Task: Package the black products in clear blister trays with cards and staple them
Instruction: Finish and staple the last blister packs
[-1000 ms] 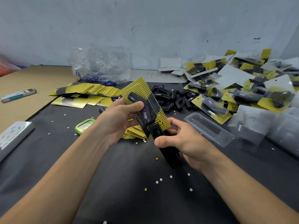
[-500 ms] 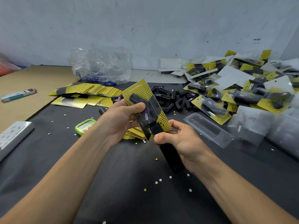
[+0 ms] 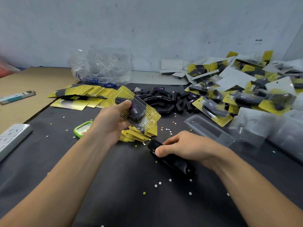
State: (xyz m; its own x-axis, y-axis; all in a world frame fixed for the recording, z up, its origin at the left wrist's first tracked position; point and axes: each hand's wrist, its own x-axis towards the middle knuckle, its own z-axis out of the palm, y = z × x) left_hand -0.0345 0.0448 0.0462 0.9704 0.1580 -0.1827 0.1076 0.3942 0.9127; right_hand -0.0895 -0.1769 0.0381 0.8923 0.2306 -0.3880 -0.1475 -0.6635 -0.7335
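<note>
My left hand (image 3: pixel 111 122) holds a packed blister pack (image 3: pixel 141 112): a black product under a clear tray on a yellow dotted card, raised above the table. My right hand (image 3: pixel 186 145) grips a black stapler (image 3: pixel 172 159) that lies low on the dark table mat, apart from the pack. Loose black products (image 3: pixel 165 100) lie in a heap behind. Yellow cards (image 3: pixel 82 95) are fanned out at the left, and more cards (image 3: pixel 137 135) sit under my left hand. Empty clear trays (image 3: pixel 211 128) lie at the right.
A pile of finished packs (image 3: pixel 246 89) fills the back right. A crumpled clear plastic bag (image 3: pixel 101 66) stands at the back. A green timer (image 3: pixel 82 128), a white power strip (image 3: pixel 11 138) and a small box (image 3: pixel 18 95) lie at the left. Punched paper dots litter the mat.
The stapler has come off the pack's lower edge and gone down to the mat with my right hand. My left hand has lifted the pack slightly up and left.
</note>
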